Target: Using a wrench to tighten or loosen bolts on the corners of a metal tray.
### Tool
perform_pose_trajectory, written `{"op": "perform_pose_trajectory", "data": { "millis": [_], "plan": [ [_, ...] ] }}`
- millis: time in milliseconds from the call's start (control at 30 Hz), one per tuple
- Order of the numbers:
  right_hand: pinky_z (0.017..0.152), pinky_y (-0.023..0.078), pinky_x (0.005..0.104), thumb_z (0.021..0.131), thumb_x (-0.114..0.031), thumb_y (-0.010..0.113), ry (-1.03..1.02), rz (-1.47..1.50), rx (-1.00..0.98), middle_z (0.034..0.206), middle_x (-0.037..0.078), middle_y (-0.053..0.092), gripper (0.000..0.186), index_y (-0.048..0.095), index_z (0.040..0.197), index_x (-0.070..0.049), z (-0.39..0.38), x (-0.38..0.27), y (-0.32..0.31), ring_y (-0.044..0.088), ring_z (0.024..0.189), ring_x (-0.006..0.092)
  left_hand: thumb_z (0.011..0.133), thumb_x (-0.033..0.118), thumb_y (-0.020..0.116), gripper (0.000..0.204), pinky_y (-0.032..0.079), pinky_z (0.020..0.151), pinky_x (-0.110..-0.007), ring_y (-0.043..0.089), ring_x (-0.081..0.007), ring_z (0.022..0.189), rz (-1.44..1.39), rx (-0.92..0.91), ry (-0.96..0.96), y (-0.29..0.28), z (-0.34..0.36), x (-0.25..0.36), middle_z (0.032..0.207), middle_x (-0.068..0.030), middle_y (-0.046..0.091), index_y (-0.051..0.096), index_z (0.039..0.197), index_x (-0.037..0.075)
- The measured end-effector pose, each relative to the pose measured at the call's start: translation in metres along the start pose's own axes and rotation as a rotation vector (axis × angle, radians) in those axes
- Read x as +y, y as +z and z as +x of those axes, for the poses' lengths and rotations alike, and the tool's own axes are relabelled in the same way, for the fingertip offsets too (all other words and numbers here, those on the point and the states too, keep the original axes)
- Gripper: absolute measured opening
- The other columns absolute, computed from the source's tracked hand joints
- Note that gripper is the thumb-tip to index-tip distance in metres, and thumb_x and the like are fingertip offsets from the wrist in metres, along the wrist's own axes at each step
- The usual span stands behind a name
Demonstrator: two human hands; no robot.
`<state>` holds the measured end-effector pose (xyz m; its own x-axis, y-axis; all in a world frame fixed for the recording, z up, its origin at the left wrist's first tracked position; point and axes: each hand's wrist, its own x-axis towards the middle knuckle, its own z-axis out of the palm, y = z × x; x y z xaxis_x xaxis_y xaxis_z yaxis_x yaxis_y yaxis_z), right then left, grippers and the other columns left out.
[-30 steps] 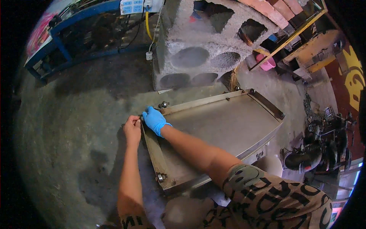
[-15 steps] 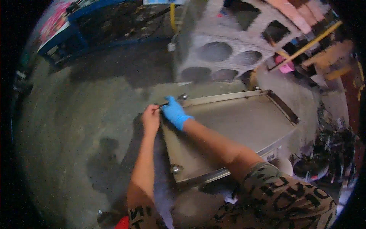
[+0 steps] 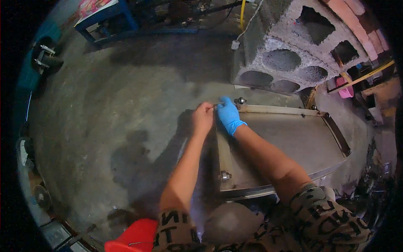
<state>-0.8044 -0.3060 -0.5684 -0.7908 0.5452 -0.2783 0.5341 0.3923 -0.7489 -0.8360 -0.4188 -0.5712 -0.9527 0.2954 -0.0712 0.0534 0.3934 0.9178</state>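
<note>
A shallow metal tray-like frame with raised edges lies low in front of me. Small shiny rollers are fixed to it, one at the near left corner and another by the far left corner. At that far left corner my bare left hand pinches a small thing, mostly hidden by its fingers. My right hand, in a blue glove, is closed right beside it at the frame's edge. What the gloved fingers hold is hidden. The right forearm crosses over the frame.
Concrete blocks with round holes stand just beyond the frame. A blue bench is at the far left. Near my left elbow sits a red object. A pink container and a yellow bar are at the right.
The view has turned left, so the frame and blocks appear farther right and more of the red object shows. Both hands stay at the same corner; the dark thin piece between them shows less.
</note>
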Motion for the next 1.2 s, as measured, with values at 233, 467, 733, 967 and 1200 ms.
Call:
{"op": "perform_pose_trajectory", "data": {
  "millis": [233,467,733,967,1200],
  "plan": [
    [0.085,0.043,0.0386,0.081,-0.020,0.052,0.129,0.223,-0.095,0.107,0.024,0.057,0.045,0.044,0.121,-0.002,0.016,0.021,0.006,0.055,0.100,0.0363,0.080,0.008,0.060,0.012,0.048,0.071,-0.031,0.062,-0.0205,0.078,-0.001,0.008,0.012,0.005,0.000,-0.008,0.084,-0.0108,0.063,0.059,0.092,0.004],
    [0.081,0.043,0.0394,0.081,-0.023,0.052,0.008,0.094,-0.050,0.101,0.024,0.059,0.034,0.056,0.103,0.003,0.018,0.012,-0.001,0.056,0.093,0.0372,0.075,0.006,0.060,0.008,0.046,0.069,-0.039,0.058,-0.0328,0.078,-0.044,0.073,0.099,0.012,0.002,-0.012,0.082,-0.0147,0.060,0.057,0.082,0.005],
    [0.074,0.043,0.0285,0.078,-0.003,0.049,0.020,0.709,-0.175,0.098,0.009,0.057,0.027,0.050,0.105,0.001,0.086,0.111,0.006,0.053,0.084,0.0183,0.076,0.005,0.058,0.006,0.045,0.067,-0.038,0.057,-0.0340,0.078,-0.083,0.143,0.219,0.026,0.006,-0.001,0.082,-0.0166,0.059,0.056,0.082,0.003],
    [0.077,0.043,0.0288,0.079,0.000,0.049,-0.063,0.391,-0.215,0.097,0.010,0.058,0.026,0.051,0.105,0.002,0.049,0.064,0.020,0.053,0.085,0.0190,0.076,0.002,0.059,0.011,0.045,0.069,-0.037,0.057,-0.0315,0.080,-0.115,0.126,0.173,0.016,0.001,-0.027,0.084,-0.0150,0.058,0.054,0.086,0.001],
    [0.071,0.042,0.0299,0.082,-0.006,0.048,-0.215,0.076,-0.154,0.089,0.008,0.058,0.015,0.056,0.091,0.002,0.060,0.058,0.002,0.052,0.080,0.0154,0.076,0.005,0.060,0.012,0.045,0.070,-0.039,0.057,-0.0330,0.082,-0.056,0.107,0.126,0.009,0.000,-0.002,0.086,-0.0151,0.059,0.055,0.087,0.003]
  ]
}}
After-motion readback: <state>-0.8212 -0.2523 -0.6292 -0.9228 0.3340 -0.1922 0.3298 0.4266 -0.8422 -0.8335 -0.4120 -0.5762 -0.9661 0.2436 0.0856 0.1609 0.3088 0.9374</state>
